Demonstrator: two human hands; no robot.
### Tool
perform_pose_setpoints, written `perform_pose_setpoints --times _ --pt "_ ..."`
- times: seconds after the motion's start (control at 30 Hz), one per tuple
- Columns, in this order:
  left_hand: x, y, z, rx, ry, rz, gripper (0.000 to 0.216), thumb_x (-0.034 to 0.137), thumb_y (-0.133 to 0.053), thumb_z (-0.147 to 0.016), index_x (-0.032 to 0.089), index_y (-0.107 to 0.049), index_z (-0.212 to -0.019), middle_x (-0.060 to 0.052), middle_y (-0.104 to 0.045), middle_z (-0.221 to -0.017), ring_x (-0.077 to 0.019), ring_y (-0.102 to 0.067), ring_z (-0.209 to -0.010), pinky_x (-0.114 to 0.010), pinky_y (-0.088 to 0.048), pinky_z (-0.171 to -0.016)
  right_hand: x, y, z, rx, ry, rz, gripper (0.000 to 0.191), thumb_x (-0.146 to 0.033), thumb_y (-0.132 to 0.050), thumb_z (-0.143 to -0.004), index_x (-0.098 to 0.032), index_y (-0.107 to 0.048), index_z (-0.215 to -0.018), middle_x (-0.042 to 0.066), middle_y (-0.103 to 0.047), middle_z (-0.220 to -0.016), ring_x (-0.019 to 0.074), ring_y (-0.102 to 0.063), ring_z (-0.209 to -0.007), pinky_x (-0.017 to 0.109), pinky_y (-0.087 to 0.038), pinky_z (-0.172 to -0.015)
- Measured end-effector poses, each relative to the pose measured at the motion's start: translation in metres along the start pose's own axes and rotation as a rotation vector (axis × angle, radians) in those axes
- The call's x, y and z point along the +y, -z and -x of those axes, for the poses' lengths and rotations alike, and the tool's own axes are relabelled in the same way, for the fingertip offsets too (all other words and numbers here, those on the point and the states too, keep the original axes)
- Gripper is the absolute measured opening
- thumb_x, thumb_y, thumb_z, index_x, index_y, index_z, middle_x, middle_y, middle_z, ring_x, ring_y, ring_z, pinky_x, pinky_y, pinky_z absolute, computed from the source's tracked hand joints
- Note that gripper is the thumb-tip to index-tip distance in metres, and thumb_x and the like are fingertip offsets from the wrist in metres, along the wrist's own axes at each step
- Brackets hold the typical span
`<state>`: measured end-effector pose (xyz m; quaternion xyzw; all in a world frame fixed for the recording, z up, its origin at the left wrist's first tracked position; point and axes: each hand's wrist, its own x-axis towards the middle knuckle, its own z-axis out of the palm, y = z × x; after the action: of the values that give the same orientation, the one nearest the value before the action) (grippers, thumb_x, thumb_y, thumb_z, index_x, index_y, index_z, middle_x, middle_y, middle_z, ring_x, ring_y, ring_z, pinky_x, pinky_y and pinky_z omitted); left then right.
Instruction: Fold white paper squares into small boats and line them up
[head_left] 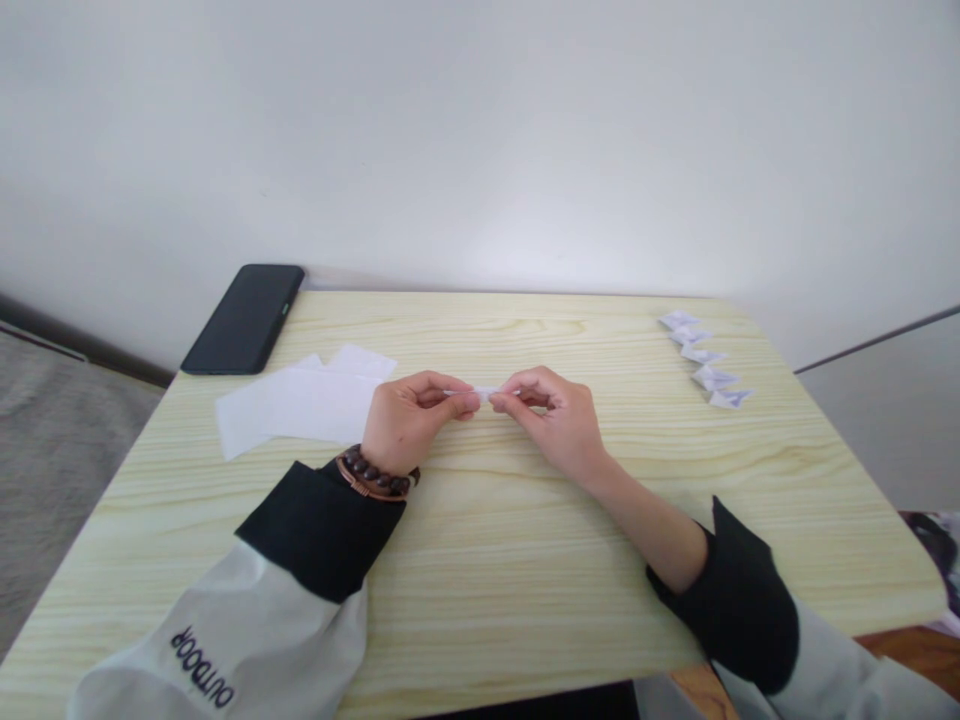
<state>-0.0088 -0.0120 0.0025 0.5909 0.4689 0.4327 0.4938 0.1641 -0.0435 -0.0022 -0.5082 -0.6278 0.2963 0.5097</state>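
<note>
Both of my hands meet over the middle of a pale wooden table (pixel 487 560). My left hand (pixel 409 420) pinches one end of a small white paper piece (pixel 484 392), its fingers curled. My right hand (pixel 555 420) pinches the other end of that piece with thumb and fingertips. The paper is narrow and mostly hidden between my fingers. A dark bead bracelet (pixel 375 475) sits on my left wrist.
White paper sheets (pixel 300 400) lie flat left of my hands. A black phone (pixel 245 318) rests on the far left corner. Several small folded paper shapes (pixel 705 360) stand in a row at the far right. A white wall rises behind the table.
</note>
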Motion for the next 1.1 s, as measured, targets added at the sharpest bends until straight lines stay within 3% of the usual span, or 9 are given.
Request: perform_pose_setpoints --times 0.2,0.37,0.43,0.63,0.77,0.87,1.0,1.1 --pt "0.002 0.001 -0.002 -0.057 0.105 0.203 0.036 0.038 -0.077 -0.062 0.011 -0.069 -0.084 -0.008 -0.073 -0.071 -0.0226 -0.071 -0.066 -0.032 -0.061 -0.066 0.003 0.001 -0.002 -0.052 -0.116 -0.187 0.018 -0.033 -0.066 -0.077 -0.017 -0.060 -0.080 0.001 -0.069 -0.069 0.0152 -0.070 -0.063 0.023 -0.056 -0.058" --pt "0.002 0.004 0.000 -0.093 0.040 0.148 0.041 0.037 -0.071 -0.070 0.011 -0.065 -0.102 -0.005 -0.072 -0.066 -0.0196 -0.070 -0.062 -0.031 -0.061 -0.064 0.005 0.002 -0.001 -0.089 -0.181 -0.273 0.022 -0.036 -0.065 -0.076 -0.017 -0.059 -0.084 0.001 -0.070 -0.073 0.0138 -0.070 -0.062 0.022 -0.056 -0.057" --pt "0.002 0.006 0.000 -0.095 -0.084 -0.005 0.034 0.036 -0.066 -0.075 0.013 -0.065 -0.100 -0.005 -0.072 -0.069 -0.0175 -0.069 -0.064 -0.029 -0.060 -0.064 0.004 0.002 -0.002 -0.091 -0.202 -0.300 0.023 -0.036 -0.067 -0.075 -0.017 -0.060 -0.084 0.000 -0.070 -0.070 0.0135 -0.069 -0.061 0.022 -0.056 -0.057" --pt "0.006 0.011 0.000 -0.167 -0.655 -0.393 0.016 0.025 -0.063 -0.079 0.017 -0.069 -0.092 -0.010 -0.066 -0.110 -0.0172 -0.065 -0.093 -0.027 -0.056 -0.078 0.000 0.006 -0.005 -0.129 -0.266 -0.405 0.022 -0.034 -0.070 -0.071 -0.016 -0.060 -0.079 -0.002 -0.067 -0.061 0.0115 -0.066 -0.053 0.021 -0.056 -0.054" --pt "0.006 0.011 0.000 -0.123 -0.804 -0.459 0.009 0.020 -0.064 -0.079 0.020 -0.069 -0.087 -0.007 -0.070 -0.097 -0.0149 -0.065 -0.088 -0.027 -0.054 -0.080 -0.001 0.007 -0.004 -0.182 -0.263 -0.440 0.020 -0.034 -0.068 -0.073 -0.016 -0.060 -0.078 -0.002 -0.066 -0.060 0.0106 -0.064 -0.050 0.022 -0.056 -0.051" --pt "0.005 0.010 0.001 -0.081 -0.840 -0.440 0.009 0.017 -0.064 -0.079 0.020 -0.069 -0.086 -0.006 -0.071 -0.091 -0.0145 -0.066 -0.085 -0.026 -0.055 -0.077 -0.004 0.008 0.000 -0.173 -0.139 -0.330 0.016 -0.032 -0.061 -0.080 -0.017 -0.061 -0.083 0.000 -0.068 -0.067 0.0112 -0.065 -0.055 0.023 -0.057 -0.053" --pt "0.004 0.010 0.002 -0.045 -0.858 -0.415 0.010 0.015 -0.065 -0.078 0.019 -0.069 -0.087 -0.006 -0.072 -0.090 -0.0155 -0.067 -0.086 -0.028 -0.056 -0.078 -0.006 0.011 0.003 -0.137 0.251 0.055 0.014 -0.025 -0.057 -0.082 -0.019 -0.065 -0.092 0.007 -0.069 -0.099 0.0135 -0.067 -0.079 0.024 -0.058 -0.063" --pt "0.005 0.009 0.003 -0.055 -0.835 -0.434 0.010 0.017 -0.063 -0.080 0.020 -0.069 -0.087 -0.005 -0.073 -0.090 -0.0166 -0.067 -0.088 -0.029 -0.056 -0.080 -0.005 0.013 0.002 -0.080 0.467 0.227 0.013 -0.022 -0.058 -0.082 -0.021 -0.066 -0.092 0.005 -0.069 -0.096 0.0139 -0.066 -0.085 0.026 -0.057 -0.074"
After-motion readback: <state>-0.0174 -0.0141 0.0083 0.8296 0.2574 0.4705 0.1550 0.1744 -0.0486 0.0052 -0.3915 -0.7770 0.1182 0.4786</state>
